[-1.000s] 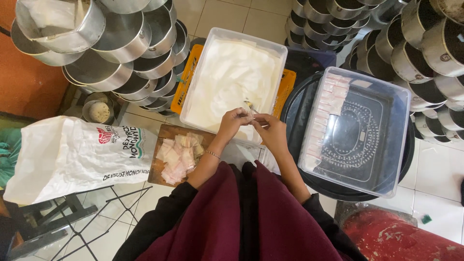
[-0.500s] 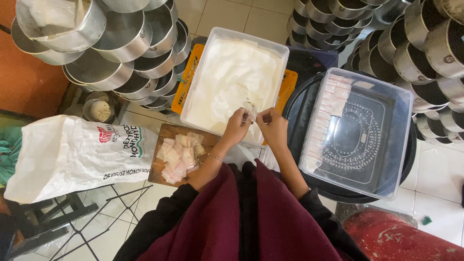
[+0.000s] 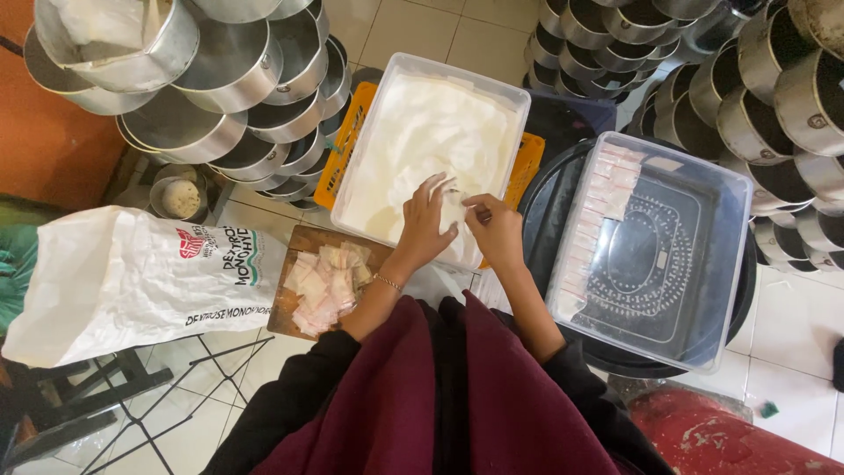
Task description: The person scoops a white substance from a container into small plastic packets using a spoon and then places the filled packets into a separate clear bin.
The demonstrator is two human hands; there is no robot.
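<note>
My left hand and my right hand meet over the near edge of a clear plastic tub filled with white powder. Together they pinch a small clear plastic packet between their fingertips; the left hand's other fingers are spread. Just left of my left wrist a wooden board carries a loose pile of small empty packets. On the right stands a second clear tub, with a row of filled packets along its left wall.
A large white printed sack lies at the left on a wire stand. Stacks of round metal pans crowd the upper left, and more metal pans the upper right. A black round tray sits under the right tub. The floor is tiled.
Both hands stay over the powder tub's near edge, working the small packet. The left hand's fingers have spread wider, and the hands have shifted slightly apart.
</note>
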